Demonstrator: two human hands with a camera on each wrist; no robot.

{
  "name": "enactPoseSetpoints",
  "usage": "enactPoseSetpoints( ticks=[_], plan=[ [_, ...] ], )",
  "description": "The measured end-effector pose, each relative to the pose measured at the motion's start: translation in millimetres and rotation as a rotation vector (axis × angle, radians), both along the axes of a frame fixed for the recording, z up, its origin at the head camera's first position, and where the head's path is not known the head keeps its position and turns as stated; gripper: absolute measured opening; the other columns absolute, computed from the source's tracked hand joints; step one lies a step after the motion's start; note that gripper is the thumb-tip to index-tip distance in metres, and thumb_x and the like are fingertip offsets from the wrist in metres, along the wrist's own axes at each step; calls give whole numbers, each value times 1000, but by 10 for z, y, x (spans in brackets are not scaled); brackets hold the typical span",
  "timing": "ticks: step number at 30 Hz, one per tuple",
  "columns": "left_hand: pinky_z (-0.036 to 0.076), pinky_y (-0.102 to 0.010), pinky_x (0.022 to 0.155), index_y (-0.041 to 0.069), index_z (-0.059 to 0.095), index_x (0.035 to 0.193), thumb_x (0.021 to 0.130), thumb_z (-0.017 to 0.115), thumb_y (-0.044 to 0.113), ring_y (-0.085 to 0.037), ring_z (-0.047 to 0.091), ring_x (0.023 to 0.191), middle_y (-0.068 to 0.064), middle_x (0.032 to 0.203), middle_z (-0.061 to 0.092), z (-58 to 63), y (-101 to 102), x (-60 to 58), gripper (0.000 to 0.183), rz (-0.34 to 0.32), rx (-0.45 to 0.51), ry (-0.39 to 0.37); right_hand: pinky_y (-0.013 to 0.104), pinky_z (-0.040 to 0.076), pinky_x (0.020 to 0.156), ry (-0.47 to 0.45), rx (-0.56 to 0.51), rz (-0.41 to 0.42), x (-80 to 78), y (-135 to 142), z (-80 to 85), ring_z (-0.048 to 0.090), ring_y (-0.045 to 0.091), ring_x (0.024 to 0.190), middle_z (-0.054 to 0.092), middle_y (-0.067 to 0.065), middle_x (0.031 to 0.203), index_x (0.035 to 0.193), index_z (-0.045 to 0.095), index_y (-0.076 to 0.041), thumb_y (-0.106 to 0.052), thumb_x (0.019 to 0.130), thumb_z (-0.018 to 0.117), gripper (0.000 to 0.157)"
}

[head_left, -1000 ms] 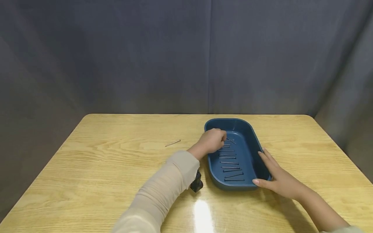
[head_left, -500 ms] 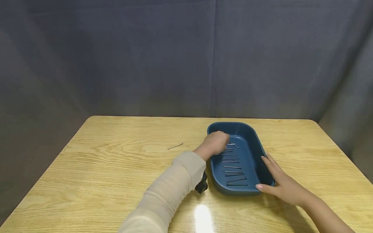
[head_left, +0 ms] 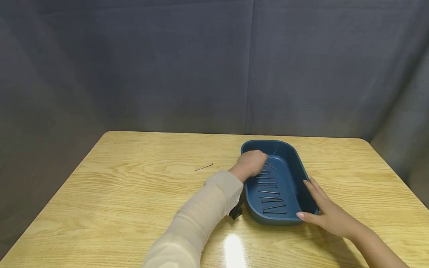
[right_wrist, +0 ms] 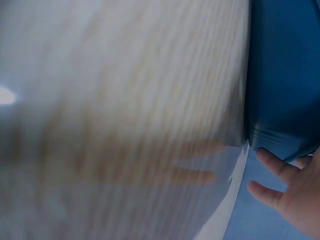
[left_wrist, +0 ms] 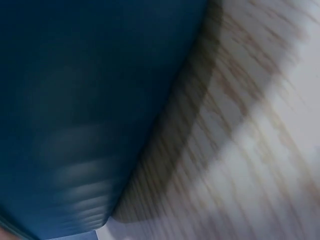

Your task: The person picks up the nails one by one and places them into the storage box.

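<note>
A blue rectangular tray with rounded corners stands right of the table's middle. In it several dark nails lie roughly parallel in a column, and a few cross each other at the far end. My left hand reaches over the left wall, its fingers curled low inside the tray. The back of the hand hides the fingertips, so I cannot tell whether they pinch a nail. My right hand rests against the near right corner, straight fingers along the outer wall and thumb at the rim; in the right wrist view this hand shows beside the tray.
One single nail lies on the wooden table, left of the tray. A small black device sits under my left wrist, close to the tray's left wall. Behind the table hangs a dark grey curtain.
The head view has shifted slightly, so tray, hands and nails all appear further right. My left hand stays at the tray's far left with small finger movement; the right hand keeps its place.
</note>
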State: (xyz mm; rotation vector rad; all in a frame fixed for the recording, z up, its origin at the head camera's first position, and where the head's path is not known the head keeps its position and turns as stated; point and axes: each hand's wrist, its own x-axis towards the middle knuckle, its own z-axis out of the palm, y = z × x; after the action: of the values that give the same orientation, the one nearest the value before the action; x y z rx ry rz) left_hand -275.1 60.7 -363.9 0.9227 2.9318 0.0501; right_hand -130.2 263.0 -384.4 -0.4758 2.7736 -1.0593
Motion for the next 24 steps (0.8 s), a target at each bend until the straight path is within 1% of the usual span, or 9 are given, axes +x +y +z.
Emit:
enactPoseSetpoints(
  ticks=[4,7,11,14,20,24],
  plan=[
    [49,-26,79,21,62,115,95,43,10,-7,57,92,6,113,62,4,14,-3,29,8,-10,-15,73,21,86,2,2,6,-4,3,-10,6,57,129,-8,25,149,146,1,-5,-27,85,63,90],
    [49,-26,79,21,62,114,96,43,11,-7,56,87,6,112,62,2,25,-9,29,5,-26,-8,73,21,86,4,4,5,-6,4,-10,6,57,129,-7,25,149,146,1,-5,-27,84,63,90],
    [49,-25,75,21,63,110,96,42,12,-7,53,79,6,107,63,-6,42,-24,27,4,-46,3,73,22,85,-1,1,7,-7,3,-4,5,57,129,-8,26,149,146,1,-4,-26,85,62,90],
    [49,-26,73,21,64,108,96,42,12,-8,52,77,6,105,63,-16,59,-38,26,5,-67,7,73,22,85,-12,1,9,-8,4,-3,5,57,129,-9,25,149,146,0,-4,-26,86,62,89],
    [50,-27,76,21,64,108,96,44,12,-8,54,82,6,109,63,-39,101,-60,26,-8,-126,19,73,21,86,-24,7,8,-3,11,0,4,55,130,-10,23,149,147,-2,-9,-27,85,62,90],
    [50,-28,76,21,64,108,96,43,12,-9,56,84,6,110,63,-44,120,-64,26,-4,-147,23,74,19,86,-14,-11,13,-1,4,-1,3,56,130,-10,24,149,146,-1,-6,-25,85,63,90]
  ],
)
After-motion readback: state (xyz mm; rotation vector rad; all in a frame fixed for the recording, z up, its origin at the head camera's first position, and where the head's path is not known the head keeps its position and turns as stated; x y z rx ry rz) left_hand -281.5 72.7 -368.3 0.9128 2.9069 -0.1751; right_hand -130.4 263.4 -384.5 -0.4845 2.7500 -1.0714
